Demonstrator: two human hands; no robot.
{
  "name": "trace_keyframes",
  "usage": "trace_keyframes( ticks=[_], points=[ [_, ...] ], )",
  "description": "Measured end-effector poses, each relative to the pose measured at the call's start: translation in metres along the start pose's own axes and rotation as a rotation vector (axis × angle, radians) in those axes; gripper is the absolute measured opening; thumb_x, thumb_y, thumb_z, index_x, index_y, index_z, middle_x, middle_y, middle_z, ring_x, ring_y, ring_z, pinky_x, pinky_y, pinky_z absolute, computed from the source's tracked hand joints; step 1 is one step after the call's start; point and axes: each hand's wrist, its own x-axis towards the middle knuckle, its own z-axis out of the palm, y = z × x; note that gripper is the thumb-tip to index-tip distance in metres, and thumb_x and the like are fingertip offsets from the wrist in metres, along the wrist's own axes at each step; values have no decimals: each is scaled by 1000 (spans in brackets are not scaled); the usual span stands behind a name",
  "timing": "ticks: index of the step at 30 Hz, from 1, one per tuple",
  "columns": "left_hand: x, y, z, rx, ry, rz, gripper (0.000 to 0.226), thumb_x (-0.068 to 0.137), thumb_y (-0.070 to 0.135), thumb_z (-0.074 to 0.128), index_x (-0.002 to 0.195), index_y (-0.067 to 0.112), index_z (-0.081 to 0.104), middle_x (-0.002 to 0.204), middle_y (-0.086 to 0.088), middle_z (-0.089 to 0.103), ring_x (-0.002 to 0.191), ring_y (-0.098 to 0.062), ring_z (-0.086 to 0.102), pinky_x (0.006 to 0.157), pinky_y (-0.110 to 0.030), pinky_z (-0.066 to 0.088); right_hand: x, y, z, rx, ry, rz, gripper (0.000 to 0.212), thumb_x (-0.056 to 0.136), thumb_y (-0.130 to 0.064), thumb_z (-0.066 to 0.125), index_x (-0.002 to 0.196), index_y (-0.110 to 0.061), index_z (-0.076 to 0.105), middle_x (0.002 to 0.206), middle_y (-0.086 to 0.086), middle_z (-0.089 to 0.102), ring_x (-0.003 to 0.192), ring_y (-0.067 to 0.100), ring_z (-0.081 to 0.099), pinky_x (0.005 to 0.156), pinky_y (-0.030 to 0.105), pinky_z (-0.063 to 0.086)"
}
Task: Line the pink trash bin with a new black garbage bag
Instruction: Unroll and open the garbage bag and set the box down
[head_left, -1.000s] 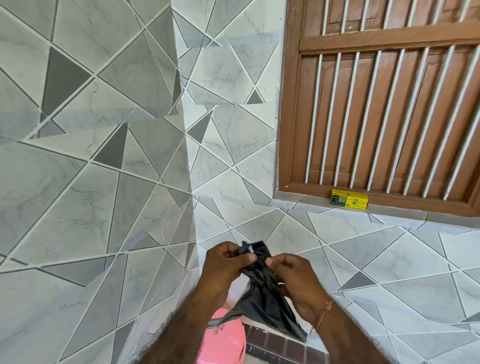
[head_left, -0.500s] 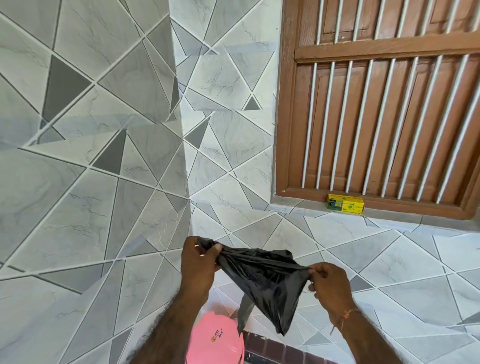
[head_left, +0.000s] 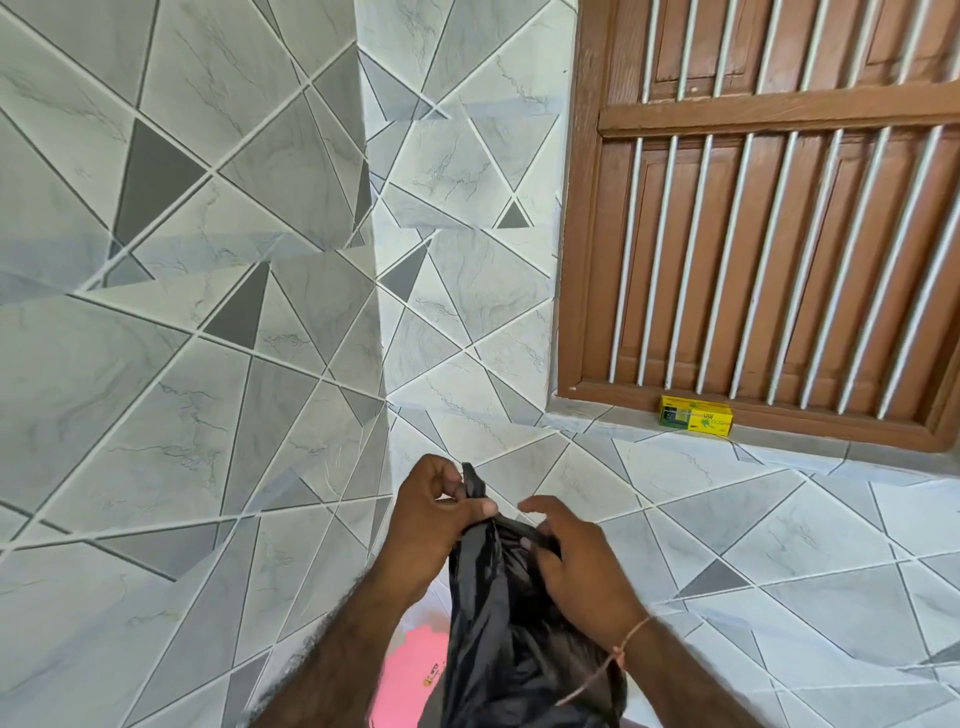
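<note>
A crumpled black garbage bag (head_left: 498, 623) hangs in front of me at the bottom centre. My left hand (head_left: 431, 514) pinches its top edge between thumb and fingers. My right hand (head_left: 576, 561) grips the bag's rim just to the right, with fingers curled over the plastic and the index finger lifted. Below, between my forearms, a small part of the pink trash bin (head_left: 415, 670) shows; the bag and my arms hide most of it.
Grey tiled walls meet in a corner directly ahead. A brown wooden window with white bars (head_left: 779, 234) fills the upper right. A small yellow box (head_left: 696, 413) lies on its sill.
My hands, which had pulled the bag's mouth wide half a second ago, have come back together at its top. The bag now hangs bunched and lower over the pink bin.
</note>
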Motion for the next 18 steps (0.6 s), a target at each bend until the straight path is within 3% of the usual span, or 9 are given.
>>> trace_keyframes(
  ticks=[4, 6, 8, 10, 12, 14, 16, 18],
  points=[
    [0, -1, -29, 135, -272, -93, 43, 68, -6, 82, 81, 12, 46, 80, -3, 61, 59, -16, 50, 52, -23, 43, 5, 22, -11, 101, 201, 132, 39, 84, 6, 49, 97, -30, 51, 69, 3, 67, 58, 10, 59, 53, 14, 42],
    [1, -3, -38, 353, -380, -81, 34, 73, -6, 77, 76, 12, 48, 80, 0, 60, 60, -16, 49, 53, -22, 42, 8, 31, -21, 16, 259, 186, 33, 85, 2, 46, 93, -29, 42, 67, 3, 63, 59, 22, 56, 55, 25, 41],
    [2, -9, -40, 657, -423, 5, 29, 76, -14, 63, 70, 13, 54, 82, 0, 55, 62, -12, 52, 58, -21, 45, 6, 33, -26, -198, 181, 161, 19, 85, -12, 43, 94, -28, 39, 76, 5, 59, 71, 35, 55, 62, 35, 40],
    [1, -17, -33, 1001, -430, 90, 35, 71, -13, 54, 71, 21, 62, 93, -2, 57, 80, -17, 60, 74, -28, 52, -2, 31, -23, -439, 71, 39, 16, 85, -27, 43, 101, -28, 40, 95, 8, 58, 83, 39, 60, 65, 36, 40],
    [-3, -21, -23, 1370, -330, 91, 29, 79, 1, 57, 90, 25, 68, 105, -6, 59, 100, -29, 59, 88, -34, 51, -6, 27, -15, -617, -29, -106, 17, 83, -24, 45, 97, -28, 37, 102, 6, 54, 76, 37, 62, 57, 34, 35],
    [-7, -24, -15, 1570, -188, 70, 24, 90, 14, 52, 109, 21, 64, 114, -6, 61, 111, -30, 55, 95, -39, 45, -8, 26, -9, -779, -95, -201, 17, 73, -16, 53, 86, -24, 45, 96, 5, 55, 60, 33, 59, 46, 34, 31],
    [-6, -32, -13, 1508, -60, 30, 23, 92, 19, 47, 110, 19, 62, 114, -4, 62, 111, -28, 56, 95, -40, 46, -9, 26, -7, -907, -149, -239, 15, 67, -19, 65, 77, -22, 54, 86, 2, 59, 55, 26, 59, 39, 33, 32],
    [-3, -40, -11, 1236, 81, -42, 25, 93, 26, 45, 107, 17, 64, 111, -5, 62, 107, -29, 61, 93, -42, 51, -11, 28, -5, -927, -141, -219, 10, 70, -24, 66, 77, -22, 59, 80, 1, 60, 58, 24, 61, 39, 32, 39]
  ],
)
